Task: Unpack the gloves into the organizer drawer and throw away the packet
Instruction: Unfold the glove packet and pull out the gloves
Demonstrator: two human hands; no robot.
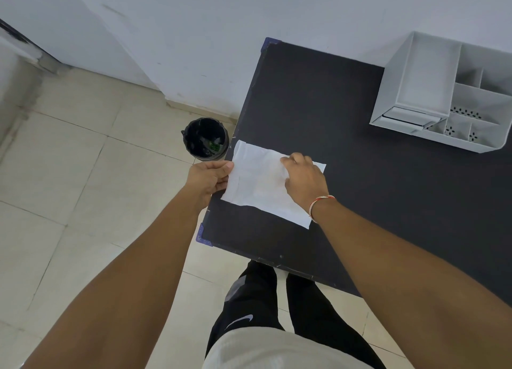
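So from the left: the bin point(206, 138) sits on the floor tucked right beside the table's point(304, 97) left edge, black liner, some scraps already in it. It's low and narrow from where you stand, so a light empty packet dropped from table height could easily drift and land on the tiles instead.

Your left hand point(211, 178) is pinching the left edge of the packet point(260, 183), thumb on top, fingers under where it overhangs the table edge. That overhang is the sketchy bit. The packet is flat and white and sits right at the table's left side, so if you tug hard it could slide off toward the floor, gloves and all.

Your right hand point(304, 178) is resting on the packet's upper right part, fingers curled down onto it. I honestly can't tell if it's gripping a flap or just pressing. If it's only pressing, pulling with the left could rip the packet unevenly or yank it out from under you.

Far right, the organizer point(432, 91) is well apart from the packet, up by the wall. Its drawer point(407, 119) looks barely open, if at all, so you'd probably need a free hand for that before carrying loose gloves across.
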